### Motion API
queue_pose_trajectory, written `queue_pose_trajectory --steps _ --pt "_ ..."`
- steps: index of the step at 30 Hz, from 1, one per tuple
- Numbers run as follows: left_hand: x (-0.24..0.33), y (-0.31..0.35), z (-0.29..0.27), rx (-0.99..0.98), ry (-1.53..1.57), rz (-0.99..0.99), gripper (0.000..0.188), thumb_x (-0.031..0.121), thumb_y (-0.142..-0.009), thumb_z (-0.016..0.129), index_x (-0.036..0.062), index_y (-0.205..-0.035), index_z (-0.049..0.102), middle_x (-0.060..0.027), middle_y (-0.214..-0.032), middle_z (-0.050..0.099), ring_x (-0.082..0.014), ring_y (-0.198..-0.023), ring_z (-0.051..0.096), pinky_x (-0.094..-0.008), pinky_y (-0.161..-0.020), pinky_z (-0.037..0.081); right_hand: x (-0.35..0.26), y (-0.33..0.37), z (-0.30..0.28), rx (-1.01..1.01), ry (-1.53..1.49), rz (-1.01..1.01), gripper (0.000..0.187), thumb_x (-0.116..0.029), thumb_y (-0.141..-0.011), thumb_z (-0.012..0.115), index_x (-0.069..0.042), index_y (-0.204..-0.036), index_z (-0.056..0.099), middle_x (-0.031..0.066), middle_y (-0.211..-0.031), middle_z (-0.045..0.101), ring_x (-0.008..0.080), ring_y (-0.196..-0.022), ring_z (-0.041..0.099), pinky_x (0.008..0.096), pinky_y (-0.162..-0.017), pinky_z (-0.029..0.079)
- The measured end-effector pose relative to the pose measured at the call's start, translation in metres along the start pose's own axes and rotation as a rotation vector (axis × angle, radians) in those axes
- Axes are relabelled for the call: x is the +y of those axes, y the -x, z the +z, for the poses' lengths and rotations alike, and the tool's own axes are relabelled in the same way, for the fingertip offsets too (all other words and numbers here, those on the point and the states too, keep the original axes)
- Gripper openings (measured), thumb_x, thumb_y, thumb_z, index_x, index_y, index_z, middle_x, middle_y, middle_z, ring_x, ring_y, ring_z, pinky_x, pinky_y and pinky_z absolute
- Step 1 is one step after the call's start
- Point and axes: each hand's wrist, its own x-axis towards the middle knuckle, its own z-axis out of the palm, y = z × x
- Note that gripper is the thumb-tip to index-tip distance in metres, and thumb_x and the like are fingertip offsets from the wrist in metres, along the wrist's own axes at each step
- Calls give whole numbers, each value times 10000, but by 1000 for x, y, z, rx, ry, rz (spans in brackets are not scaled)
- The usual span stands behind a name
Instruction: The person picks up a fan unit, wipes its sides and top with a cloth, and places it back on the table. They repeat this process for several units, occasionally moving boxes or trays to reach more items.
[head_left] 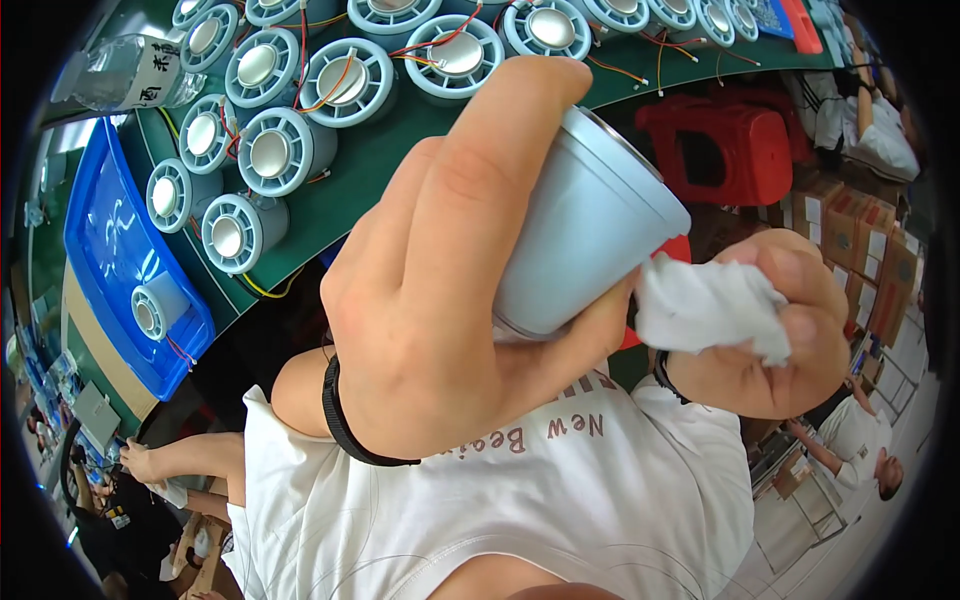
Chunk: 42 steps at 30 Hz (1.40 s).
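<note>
Close in front of me, my left hand (430, 290) wraps round a pale blue, cup-shaped housing (590, 220). The housing is tilted, with a metal rim at its upper right end. To its right, my right hand (790, 320) pinches a crumpled white cloth (705, 300) whose edge reaches the housing's lower right side; whether it touches cannot be made out. Beyond my left hand, several similar pale blue round units (270, 155) with silver centres and thin coloured wires stand on the green table (385, 160).
A blue tray (110, 240) at the left holds one more unit (158, 305). Behind it lies a clear plastic bottle (130, 75). A red stool (720, 150) stands past the table edge, with cardboard boxes (860, 235) at the right. Other people work on both sides.
</note>
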Motion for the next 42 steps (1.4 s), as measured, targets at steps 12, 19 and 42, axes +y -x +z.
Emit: queue_pose_trajectory --steps 12,19,42 --pt "2 4 4 22 -171 14 798 100 -647 882 -101 -1298 465 -228 -1295 552 -244 -1043 627 -308 -856 503 -5 -30 -5 -438 -129 362 259 -15 -877 668 97 -1106 630 321 -1192 603 391 -1123 617 390 -911 535" --pt "6 5 11 72 -258 -17 771 79 -675 859 -90 -1315 463 -206 -1286 565 -244 -1056 624 -313 -867 501 3 -25 7 -360 -60 292 311 79 -823 667 91 -1132 641 284 -1118 652 329 -1057 664 345 -906 548" --pt "-1 0 1 36 -224 -44 748 46 -640 839 -93 -1291 496 -210 -1264 581 -276 -950 634 -338 -838 511 -4 -32 5 -375 28 375 288 99 -820 658 78 -1107 663 228 -1070 691 267 -1010 685 291 -858 550"
